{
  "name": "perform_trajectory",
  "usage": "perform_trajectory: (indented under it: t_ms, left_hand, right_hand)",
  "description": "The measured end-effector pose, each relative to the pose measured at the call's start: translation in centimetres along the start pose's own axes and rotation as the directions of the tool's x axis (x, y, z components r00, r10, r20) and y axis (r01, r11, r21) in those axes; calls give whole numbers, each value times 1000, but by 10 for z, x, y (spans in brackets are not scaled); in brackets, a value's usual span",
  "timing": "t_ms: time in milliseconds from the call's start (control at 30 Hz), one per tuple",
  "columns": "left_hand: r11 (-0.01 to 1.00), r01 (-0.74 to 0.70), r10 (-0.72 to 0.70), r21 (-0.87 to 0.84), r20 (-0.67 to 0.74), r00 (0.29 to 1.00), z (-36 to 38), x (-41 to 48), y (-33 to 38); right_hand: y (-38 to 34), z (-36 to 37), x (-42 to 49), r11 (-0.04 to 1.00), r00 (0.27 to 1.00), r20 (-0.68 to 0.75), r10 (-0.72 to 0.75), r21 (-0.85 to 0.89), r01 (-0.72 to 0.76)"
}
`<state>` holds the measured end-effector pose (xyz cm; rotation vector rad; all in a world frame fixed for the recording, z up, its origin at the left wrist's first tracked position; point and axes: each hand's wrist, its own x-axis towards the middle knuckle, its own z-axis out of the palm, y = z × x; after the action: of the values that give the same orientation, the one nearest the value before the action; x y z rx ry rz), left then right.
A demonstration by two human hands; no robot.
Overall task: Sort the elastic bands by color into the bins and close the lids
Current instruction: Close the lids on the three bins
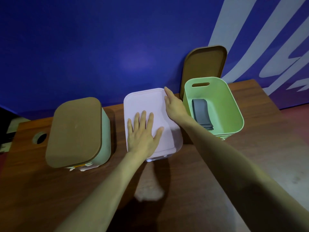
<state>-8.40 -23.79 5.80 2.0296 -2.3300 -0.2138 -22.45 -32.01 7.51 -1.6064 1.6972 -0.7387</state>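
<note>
Two bare forearms reach in from the bottom of the frame across a dark wooden bench [250,164]. At centre frame, the left hand [142,133] lies palm down with fingers spread wide on the pink lid [145,104] of the middle bin [177,136]. The right hand [173,104] has its fingers stretched straight, touching the lid's far right rim. Neither hand holds anything.

At centre left stands the left bin [106,129], with its closed brown lid [73,131] on top. At centre right, the green bin [234,114] stands open with grey bands [201,113] stacked flat on its floor. A loose brown lid [205,67] leans upright behind it against the blue wall [83,47].

The pink lid's long axis runs from the near edge up the frame, with its far end leaning slightly left. It seems turned a little against the bin beneath, with bin wall showing along its right side. The bands lie lengthwise in the same near-to-far direction, and the green bin's handle slot is at its far end.

Risks, as a judgement:
- **Lid not seating:** Pressing down while the lid sits askew could leave one corner unseated, or rock the bin.
- **Green bin knocked:** The right forearm passes just beside the green bin, so a sideways sweep could shove it.
- **Leaning lid falling:** The same sweep could topple the lid leaning behind it.
- **Task left unfinished:** The green bin has no lid on yet and could be overlooked.
</note>
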Motion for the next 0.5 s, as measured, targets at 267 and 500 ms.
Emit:
perform_trajectory:
  t_ms: [267,500]
  left_hand:
    - [999,-9,10,45,-33,999,1,10,1]
    - [998,35,-34,-45,25,999,-6,25,-7]
  right_hand:
    - [7,10,26,995,997,-22,68,69,-66]
    - [-2,1,26,988,997,-66,-46,143,55]
